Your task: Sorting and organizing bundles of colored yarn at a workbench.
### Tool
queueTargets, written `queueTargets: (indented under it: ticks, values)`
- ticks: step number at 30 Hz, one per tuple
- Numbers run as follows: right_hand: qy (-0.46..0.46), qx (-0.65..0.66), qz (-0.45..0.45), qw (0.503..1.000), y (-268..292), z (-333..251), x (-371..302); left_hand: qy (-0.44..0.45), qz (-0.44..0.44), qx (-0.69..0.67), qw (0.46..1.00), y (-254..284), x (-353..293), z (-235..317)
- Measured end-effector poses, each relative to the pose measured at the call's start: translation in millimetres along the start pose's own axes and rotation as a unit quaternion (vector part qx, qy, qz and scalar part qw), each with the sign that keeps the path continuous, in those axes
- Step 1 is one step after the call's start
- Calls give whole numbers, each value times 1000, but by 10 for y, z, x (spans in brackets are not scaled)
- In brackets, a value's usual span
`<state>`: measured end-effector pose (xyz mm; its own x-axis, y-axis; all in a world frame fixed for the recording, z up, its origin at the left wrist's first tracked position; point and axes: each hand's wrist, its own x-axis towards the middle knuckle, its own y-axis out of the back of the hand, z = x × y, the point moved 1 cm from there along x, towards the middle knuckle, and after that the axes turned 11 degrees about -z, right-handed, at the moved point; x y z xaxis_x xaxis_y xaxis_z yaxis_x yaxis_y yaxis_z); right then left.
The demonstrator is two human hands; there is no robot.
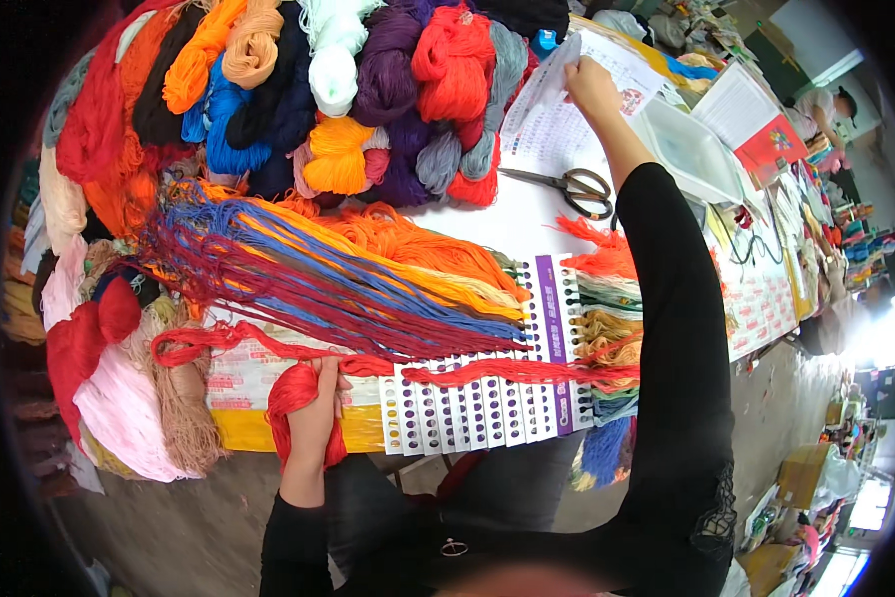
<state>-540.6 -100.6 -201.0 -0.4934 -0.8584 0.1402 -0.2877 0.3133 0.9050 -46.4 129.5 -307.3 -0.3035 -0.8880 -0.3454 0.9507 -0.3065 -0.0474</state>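
Note:
My left hand point(315, 410) is closed at the table's near edge, with a hank of red embroidery thread point(292, 393) wrapped round it. A red strand point(467, 374) runs rightward across several overlapping white thread cards point(447, 423) punched with holes. Threads in blue point(338, 269), dark red and orange are knotted through the holes and spread leftward. Short thread ends point(607, 323) stick out past the purple-printed card point(547, 308). At the far right of the table, my right hand point(592, 88) pinches the upper part of a printed paper sheet point(542, 119), lifting its edge.
Black-handled scissors point(577, 189) lie below the sheet. Thread hanks in many colours, such as a red one point(452, 65), pile up at the back and left. A clear plastic bin point(688, 149) and a red booklet point(769, 149) are to the right. Another person point(824, 114) is farther off.

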Motion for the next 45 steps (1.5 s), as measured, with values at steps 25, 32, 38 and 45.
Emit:
queueTargets:
  ticks: [25, 32, 38, 45]
  values:
    - [12, -99, -30, 995, 355, -18, -352, -12, -9, 8, 1000, 19, 9, -4]
    - [14, -102, -43, 994, 193, -40, -392, 0, 1, 12, 1000, 75, -79, -67]
    - [146, 25, -80, 986, 259, 309, -80, -29, -6, 42, 999, 35, 42, -74]
    - [250, 158, -188, 937, 151, -406, -1455, -15, -13, 30, 999, 114, 31, -111]
